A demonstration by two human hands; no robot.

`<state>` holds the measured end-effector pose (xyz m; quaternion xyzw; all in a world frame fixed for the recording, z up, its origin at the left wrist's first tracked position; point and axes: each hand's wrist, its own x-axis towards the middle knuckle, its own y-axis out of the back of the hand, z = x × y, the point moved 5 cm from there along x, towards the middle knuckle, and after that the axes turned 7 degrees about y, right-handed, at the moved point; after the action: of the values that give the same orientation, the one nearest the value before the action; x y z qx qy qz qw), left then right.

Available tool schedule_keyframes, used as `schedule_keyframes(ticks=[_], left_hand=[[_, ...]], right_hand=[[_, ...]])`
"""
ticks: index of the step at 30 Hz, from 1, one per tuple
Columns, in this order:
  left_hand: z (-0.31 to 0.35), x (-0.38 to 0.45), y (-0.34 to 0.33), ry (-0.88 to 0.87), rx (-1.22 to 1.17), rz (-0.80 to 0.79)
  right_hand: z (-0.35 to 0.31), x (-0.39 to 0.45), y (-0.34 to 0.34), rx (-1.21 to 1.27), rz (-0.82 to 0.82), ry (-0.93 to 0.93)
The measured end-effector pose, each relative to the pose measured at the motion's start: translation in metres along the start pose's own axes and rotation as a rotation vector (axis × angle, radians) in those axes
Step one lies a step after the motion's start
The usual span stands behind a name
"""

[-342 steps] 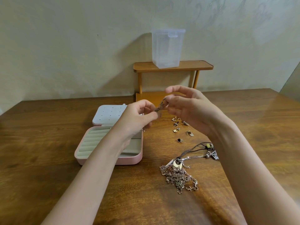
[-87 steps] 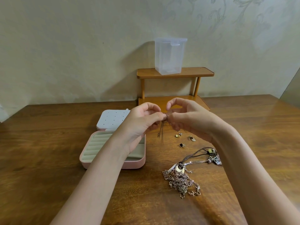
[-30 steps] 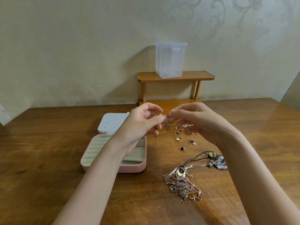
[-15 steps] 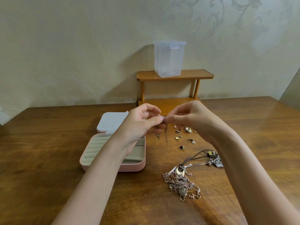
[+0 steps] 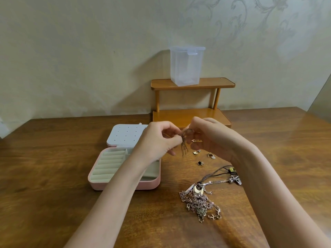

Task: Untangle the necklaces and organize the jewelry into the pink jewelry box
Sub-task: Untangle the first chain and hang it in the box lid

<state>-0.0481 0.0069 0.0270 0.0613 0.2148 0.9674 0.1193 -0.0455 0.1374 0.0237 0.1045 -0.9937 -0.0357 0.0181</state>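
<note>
My left hand (image 5: 157,140) and my right hand (image 5: 213,138) meet above the table and both pinch a thin dark chain necklace (image 5: 184,144), whose loose loops hang down between them. The pink jewelry box (image 5: 100,183) lies open at the left, with ring rolls inside and its white perforated lid (image 5: 125,135) behind; my left forearm hides part of it. A tangled pile of necklaces (image 5: 200,203) lies at the front right. A corded necklace (image 5: 222,171) and a silver pendant (image 5: 236,180) lie just behind the pile.
Several small earrings (image 5: 200,162) are scattered on the wooden table (image 5: 53,203) under my right hand. A two-tier wooden shelf (image 5: 193,84) stands at the back against the wall, with a clear plastic container (image 5: 186,66) on its top tier.
The chain now hangs in a bunched loop between my fingertips, lower than half a second ago. My hands stay close together above the earrings.
</note>
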Motion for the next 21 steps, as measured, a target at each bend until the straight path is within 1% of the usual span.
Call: schedule_keyframes(ticks=[3, 7, 11, 12, 14, 16, 17, 19, 21], left_hand=[[-0.002, 0.0, 0.005, 0.052, -0.104, 0.007], [-0.004, 0.002, 0.004, 0.077, -0.08, -0.015], [-0.008, 0.002, -0.001, 0.119, -0.096, -0.072], [-0.008, 0.002, -0.002, 0.136, -0.141, -0.088], [-0.009, 0.0, -0.003, 0.193, -0.343, -0.125], [-0.009, 0.0, -0.003, 0.249, -0.596, -0.146], [-0.009, 0.0, -0.003, 0.27, -0.68, -0.142], [-0.011, 0.001, -0.002, 0.291, -0.746, -0.127], [-0.013, 0.002, -0.002, 0.29, -0.714, -0.119]], right_hand=[[-0.002, -0.001, 0.001, 0.024, -0.022, 0.02], [-0.006, -0.001, 0.004, 0.08, -0.037, 0.096], [-0.003, 0.001, 0.005, 0.082, -0.03, 0.075], [-0.002, 0.001, 0.006, 0.058, -0.02, 0.071], [-0.002, 0.001, 0.007, 0.037, -0.013, 0.075], [-0.004, -0.001, 0.005, 0.078, -0.052, 0.084], [-0.005, -0.001, 0.003, 0.115, -0.086, 0.085], [-0.007, -0.002, 0.0, 0.186, -0.124, 0.094], [-0.008, -0.001, 0.004, 0.228, -0.058, 0.119]])
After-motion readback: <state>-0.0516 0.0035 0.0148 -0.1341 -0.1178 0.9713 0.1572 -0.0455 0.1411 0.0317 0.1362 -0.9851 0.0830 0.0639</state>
